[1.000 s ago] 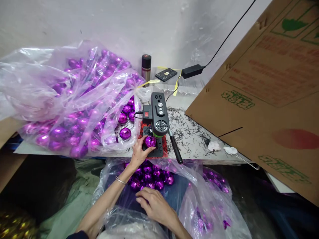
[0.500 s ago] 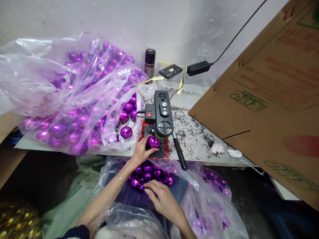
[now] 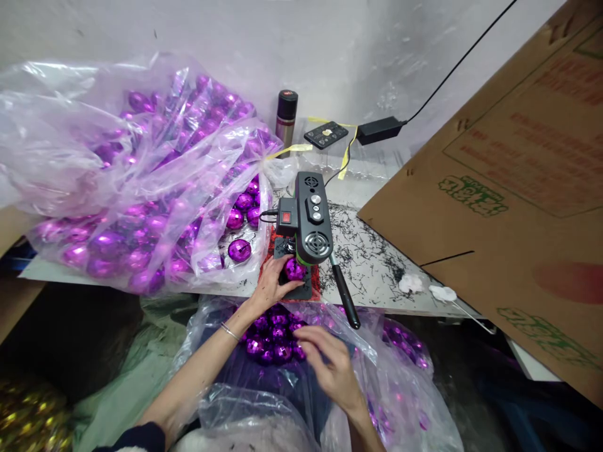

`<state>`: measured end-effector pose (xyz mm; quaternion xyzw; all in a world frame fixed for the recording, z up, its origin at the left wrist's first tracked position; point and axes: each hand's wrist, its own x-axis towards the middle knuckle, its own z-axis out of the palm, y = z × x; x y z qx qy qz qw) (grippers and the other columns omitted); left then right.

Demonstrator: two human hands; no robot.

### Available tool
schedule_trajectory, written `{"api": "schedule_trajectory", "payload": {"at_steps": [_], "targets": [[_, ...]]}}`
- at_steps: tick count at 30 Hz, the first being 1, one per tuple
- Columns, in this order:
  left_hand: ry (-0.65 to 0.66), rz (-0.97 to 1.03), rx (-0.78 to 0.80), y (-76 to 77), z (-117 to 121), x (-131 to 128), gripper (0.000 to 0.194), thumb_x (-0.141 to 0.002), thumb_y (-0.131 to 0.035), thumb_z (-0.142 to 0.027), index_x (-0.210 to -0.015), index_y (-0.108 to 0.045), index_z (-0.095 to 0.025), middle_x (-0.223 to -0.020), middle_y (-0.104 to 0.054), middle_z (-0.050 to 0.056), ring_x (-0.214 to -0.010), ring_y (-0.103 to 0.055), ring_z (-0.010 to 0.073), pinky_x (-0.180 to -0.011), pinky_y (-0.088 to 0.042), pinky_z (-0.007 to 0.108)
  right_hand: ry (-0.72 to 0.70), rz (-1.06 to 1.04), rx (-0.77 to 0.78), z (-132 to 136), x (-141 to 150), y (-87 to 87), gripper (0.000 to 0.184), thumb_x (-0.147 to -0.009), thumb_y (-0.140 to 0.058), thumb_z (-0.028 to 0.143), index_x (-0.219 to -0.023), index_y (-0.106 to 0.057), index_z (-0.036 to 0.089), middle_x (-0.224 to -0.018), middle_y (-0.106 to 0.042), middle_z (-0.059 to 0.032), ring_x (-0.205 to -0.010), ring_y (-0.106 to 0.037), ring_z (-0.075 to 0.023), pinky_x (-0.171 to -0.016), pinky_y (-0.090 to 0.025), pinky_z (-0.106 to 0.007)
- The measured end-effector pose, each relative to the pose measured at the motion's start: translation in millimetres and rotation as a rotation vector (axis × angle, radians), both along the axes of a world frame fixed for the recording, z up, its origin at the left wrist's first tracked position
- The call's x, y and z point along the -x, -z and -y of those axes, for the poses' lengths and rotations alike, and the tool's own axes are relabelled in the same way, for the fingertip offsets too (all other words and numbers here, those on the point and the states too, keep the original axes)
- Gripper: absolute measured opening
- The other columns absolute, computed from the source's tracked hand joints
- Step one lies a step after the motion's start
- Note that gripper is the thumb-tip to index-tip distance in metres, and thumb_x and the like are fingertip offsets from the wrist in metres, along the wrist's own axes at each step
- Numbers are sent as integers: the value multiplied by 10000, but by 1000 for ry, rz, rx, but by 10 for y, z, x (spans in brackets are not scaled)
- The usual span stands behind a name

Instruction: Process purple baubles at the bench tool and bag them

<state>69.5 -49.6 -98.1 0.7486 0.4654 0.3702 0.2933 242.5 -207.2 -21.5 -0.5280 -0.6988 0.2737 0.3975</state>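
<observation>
My left hand (image 3: pixel 273 284) grips a shiny purple faceted ball (image 3: pixel 294 269) and holds it on the black base under the head of a small black benchtop machine (image 3: pixel 311 216). The machine has a red switch at its side and a black lever handle (image 3: pixel 345 295) slanting down to the right. My right hand (image 3: pixel 331 364) hovers over a heap of purple balls (image 3: pixel 276 333) in an open plastic bag on my lap, its fingers slightly blurred and curled downward, touching the pile.
A large clear bag of purple balls (image 3: pixel 136 182) fills the table's left side. A flask (image 3: pixel 286 116), a remote (image 3: pixel 326 134) and a power adapter (image 3: pixel 379 130) stand at the back. A big cardboard box (image 3: pixel 509 188) leans at right. Black shavings (image 3: pixel 362 251) litter the tabletop.
My right hand has moved up and to the right across the lap bag toward the pile of balls. My left hand stays on the ball under the machine.
</observation>
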Motion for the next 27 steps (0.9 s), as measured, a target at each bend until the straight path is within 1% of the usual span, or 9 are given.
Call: {"api": "schedule_trajectory", "payload": {"at_steps": [2,4,6,7,10,12,14,20,27], "targets": [[21,27,-6,11,-4,9,659,-884,-886,-447,-1446,-622,-226,-1353,-745,152,-1279,-700,351,-1148,-520,539,277,13,-244,-119,-63,-91,335,-1074,-572,254,-1391,-681,276,-1154,-790,-89,-976,-782,-184,-854,-678,-322],[35,50,-30,33,-10,15,656,-895,-874,-453,-1446,-618,-205,-1362,-743,166,-1289,-700,352,-1157,-520,542,474,58,-472,-301,-79,-199,546,-1038,-650,285,-1569,-525,264,-1360,-695,-154,-1012,-760,-206,-792,-684,-343],[38,62,-57,58,-14,16,650,-907,-861,-446,-1448,-612,-187,-1363,-744,173,-1297,-701,354,-1177,-508,556,469,96,-612,-510,-50,-318,688,-999,-722,364,-1622,-449,266,-1474,-614,-178,-1061,-746,-229,-788,-689,-369],[37,61,-68,70,-14,16,647,-909,-857,-439,-1450,-610,-185,-1363,-745,172,-1301,-701,355,-1186,-502,565,441,101,-672,-609,-23,-375,646,-992,-731,389,-1581,-496,269,-1446,-633,-166,-1077,-741,-239,-782,-685,-375],[30,42,-70,92,-10,10,644,-907,-858,-426,-1458,-611,-203,-1360,-747,159,-1313,-699,361,-1198,-496,584,339,64,-705,-833,81,-483,238,-1069,-575,416,-1182,-707,253,-1075,-747,-94,-919,-745,-220,-712,-637,-367],[20,33,-54,95,-4,5,655,-893,-872,-439,-1456,-620,-217,-1346,-750,151,-1305,-702,363,-1186,-509,581,342,-1,-683,-912,153,-459,323,-1106,-452,365,-894,-665,246,-801,-690,-41,-734,-692,-184,-648,-565,-351],[11,24,-27,94,2,2,659,-881,-882,-461,-1444,-632,-228,-1332,-752,144,-1290,-705,364,-1173,-519,580,384,-58,-697,-951,214,-355,389,-1109,-405,303,-760,-568,251,-676,-610,-6,-622,-611,-156,-621,-495,-342],[25,60,-57,94,12,-2,612,-916,-845,-488,-1420,-633,-213,-1277,-763,148,-1226,-723,352,-1137,-537,574,406,-108,-826,-1018,296,3,424,-1127,-331,262,-733,-486,258,-645,-557,29,-556,-518,-133,-664,-475,-346],[3,66,-138,126,13,-25,596,-942,-819,-497,-1424,-615,-212,-1235,-771,130,-1178,-738,334,-1103,-559,556,446,-144,-870,-1055,349,32,426,-1145,-326,262,-743,-464,245,-651,-526,48,-550,-509,-116,-649,-467,-328]]}}
